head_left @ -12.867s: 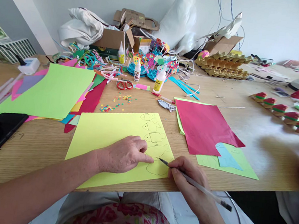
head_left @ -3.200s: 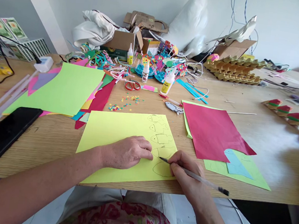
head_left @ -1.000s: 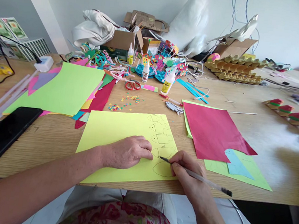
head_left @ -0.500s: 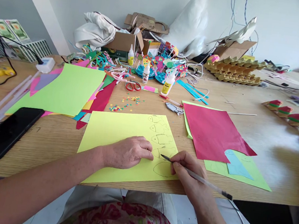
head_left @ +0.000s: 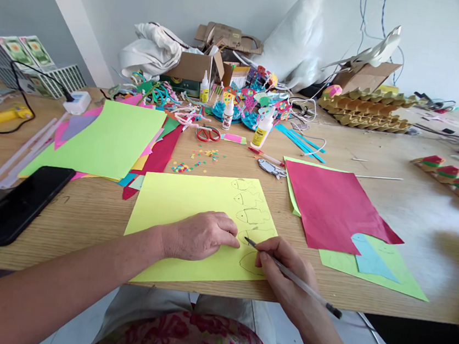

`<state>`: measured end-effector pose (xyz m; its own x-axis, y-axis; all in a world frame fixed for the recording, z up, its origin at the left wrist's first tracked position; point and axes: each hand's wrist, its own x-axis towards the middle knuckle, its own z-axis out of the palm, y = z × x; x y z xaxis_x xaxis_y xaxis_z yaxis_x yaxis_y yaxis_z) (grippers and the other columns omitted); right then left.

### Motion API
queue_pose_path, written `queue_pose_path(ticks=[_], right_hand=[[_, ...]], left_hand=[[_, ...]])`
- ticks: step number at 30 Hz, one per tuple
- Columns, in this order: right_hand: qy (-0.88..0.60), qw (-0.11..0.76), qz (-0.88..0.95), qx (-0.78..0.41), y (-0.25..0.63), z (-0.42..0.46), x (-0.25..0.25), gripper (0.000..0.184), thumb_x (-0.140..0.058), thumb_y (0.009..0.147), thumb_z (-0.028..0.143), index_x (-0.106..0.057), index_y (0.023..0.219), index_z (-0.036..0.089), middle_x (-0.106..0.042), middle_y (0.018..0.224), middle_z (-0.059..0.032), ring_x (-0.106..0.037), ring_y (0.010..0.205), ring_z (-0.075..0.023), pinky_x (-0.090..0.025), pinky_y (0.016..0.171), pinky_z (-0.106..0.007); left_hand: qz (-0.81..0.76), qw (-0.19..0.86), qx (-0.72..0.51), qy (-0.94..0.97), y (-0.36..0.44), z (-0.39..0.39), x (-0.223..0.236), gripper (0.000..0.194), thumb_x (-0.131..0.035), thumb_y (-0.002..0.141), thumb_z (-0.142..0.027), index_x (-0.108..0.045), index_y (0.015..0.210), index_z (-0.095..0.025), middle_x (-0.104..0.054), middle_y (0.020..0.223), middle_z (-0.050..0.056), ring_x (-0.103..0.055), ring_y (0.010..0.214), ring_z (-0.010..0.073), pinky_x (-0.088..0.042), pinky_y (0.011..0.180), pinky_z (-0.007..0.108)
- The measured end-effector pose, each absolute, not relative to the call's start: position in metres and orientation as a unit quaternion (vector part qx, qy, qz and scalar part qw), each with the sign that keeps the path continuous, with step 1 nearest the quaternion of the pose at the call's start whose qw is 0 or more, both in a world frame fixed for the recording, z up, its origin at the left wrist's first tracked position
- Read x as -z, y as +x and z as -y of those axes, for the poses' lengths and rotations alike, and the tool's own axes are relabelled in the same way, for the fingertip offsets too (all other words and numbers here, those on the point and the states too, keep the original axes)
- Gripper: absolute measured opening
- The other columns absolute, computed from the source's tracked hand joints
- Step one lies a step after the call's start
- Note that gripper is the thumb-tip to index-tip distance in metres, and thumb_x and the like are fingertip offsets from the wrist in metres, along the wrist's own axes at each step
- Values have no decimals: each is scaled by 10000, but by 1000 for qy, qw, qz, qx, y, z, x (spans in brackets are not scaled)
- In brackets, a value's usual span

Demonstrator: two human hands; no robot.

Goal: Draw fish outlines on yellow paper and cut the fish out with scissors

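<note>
I'd tag sketching: right hand (head_left: pixel 297 261) pinches pen (head_left: pixel 306 288), empty left hand (head_left: pixel 205 236) rests on yellow paper (head_left: pixel 181 197) beside it, next stroke likely needs steadiness

Black phone (head_left: pixel 18 206) near green sheet (head_left: pixel 96 140); red-handled scissors (head_left: pixel 208 134) beyond confetti (head_left: pixel 181 168); egg trays (head_left: pixel 365 110) stacked behind.

Right hand (head_left: pixel 287 269) grips clear-barrel pen (head_left: pixel 303 286), tip at fourth fish outline (head_left: pixel 263 232) from top; left hand (head_left: pixel 203 236) rests on yellow paper (head_left: pixel 185 194) just beside.
</note>
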<state>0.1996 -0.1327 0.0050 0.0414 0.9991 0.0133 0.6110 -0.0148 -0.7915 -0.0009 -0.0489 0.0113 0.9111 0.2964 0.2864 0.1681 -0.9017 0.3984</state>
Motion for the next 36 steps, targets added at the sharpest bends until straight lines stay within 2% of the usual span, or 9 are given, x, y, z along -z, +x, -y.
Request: queue_pose_path(ticks=[36], right_hand=[[-638, 309, 640, -296, 197, 131, -9, 147, -429, 781, 261, -553, 728, 202, -573, 564, 11, -505, 500, -151, -372, 482, -250]], left_hand=[[-120, 186, -177, 959, -1, 49, -12, 322, -395, 844, -2, -655, 994, -118, -646, 909, 83, -547, 862, 176, -434, 833, 284]])
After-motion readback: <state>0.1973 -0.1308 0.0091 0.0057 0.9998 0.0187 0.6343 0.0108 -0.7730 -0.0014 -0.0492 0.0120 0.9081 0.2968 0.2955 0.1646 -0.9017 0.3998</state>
